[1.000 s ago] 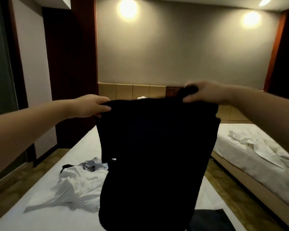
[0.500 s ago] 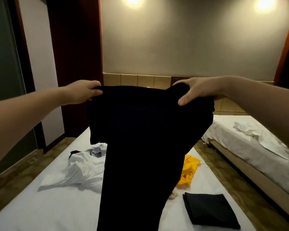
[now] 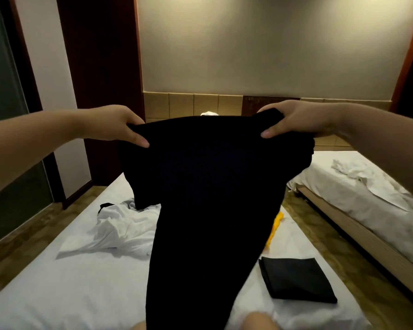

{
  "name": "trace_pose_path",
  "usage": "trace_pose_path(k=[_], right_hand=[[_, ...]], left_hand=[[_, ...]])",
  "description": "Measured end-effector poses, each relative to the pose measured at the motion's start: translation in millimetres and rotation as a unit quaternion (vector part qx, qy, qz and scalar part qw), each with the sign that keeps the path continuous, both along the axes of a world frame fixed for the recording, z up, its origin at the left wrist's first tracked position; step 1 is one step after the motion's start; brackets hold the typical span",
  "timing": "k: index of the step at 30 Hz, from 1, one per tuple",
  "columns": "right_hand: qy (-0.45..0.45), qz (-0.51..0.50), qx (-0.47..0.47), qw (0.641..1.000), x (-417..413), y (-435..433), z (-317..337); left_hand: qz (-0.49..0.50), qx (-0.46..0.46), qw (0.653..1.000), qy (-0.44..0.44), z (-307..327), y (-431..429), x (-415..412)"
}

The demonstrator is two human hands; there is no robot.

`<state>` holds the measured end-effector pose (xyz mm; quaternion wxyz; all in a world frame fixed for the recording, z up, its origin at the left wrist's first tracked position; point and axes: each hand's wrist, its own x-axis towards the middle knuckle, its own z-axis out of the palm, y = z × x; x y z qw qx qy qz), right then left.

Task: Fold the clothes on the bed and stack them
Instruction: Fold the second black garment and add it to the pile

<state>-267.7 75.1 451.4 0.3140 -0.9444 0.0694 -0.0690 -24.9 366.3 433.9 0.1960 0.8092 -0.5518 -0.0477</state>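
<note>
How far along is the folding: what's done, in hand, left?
Done: one dark folded piece lies flat on the bed. In hand: the left hand and right hand hold a black garment up by its top edge, unfolded. Left: the crumpled white clothes and a yellow item, partly hidden behind it.

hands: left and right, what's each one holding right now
Left hand: closed, gripping the black shirt at its top left corner.
Right hand: closed, gripping the same shirt at its top right corner.
</note>
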Motion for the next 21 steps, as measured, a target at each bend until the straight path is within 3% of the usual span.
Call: trace_pose_path(k=[4, 7, 9, 11, 14, 17, 21], right_hand=[[-0.051, -0.013, 0.077, 0.996, 10, -12, -6], [0.042, -0.017, 0.101, 0.994, 24, -18, -15], [0.109, -0.039, 0.045, 0.992, 41, -25, -26], [0.118, -0.062, -0.053, 0.990, 64, -37, -39], [0.016, -0.095, -0.199, 0.975, 102, -64, -44], [-0.137, -0.141, -0.263, 0.945, 133, -82, -9], [-0.273, -0.179, -0.356, 0.876, 157, -88, 60]], left_hand=[[-0.011, 0.016, 0.998, 0.055, -2, -10, 15], [-0.004, 0.072, 0.992, 0.102, -15, -24, 24], [0.015, 0.092, 0.990, 0.107, -31, -42, 35], [0.059, 0.087, 0.993, 0.051, -47, -66, 51], [0.119, 0.042, 0.991, -0.038, -59, -104, 81], [0.155, -0.132, 0.977, -0.059, -31, -133, 106], [0.135, -0.299, 0.928, -0.178, 39, -150, 123]])
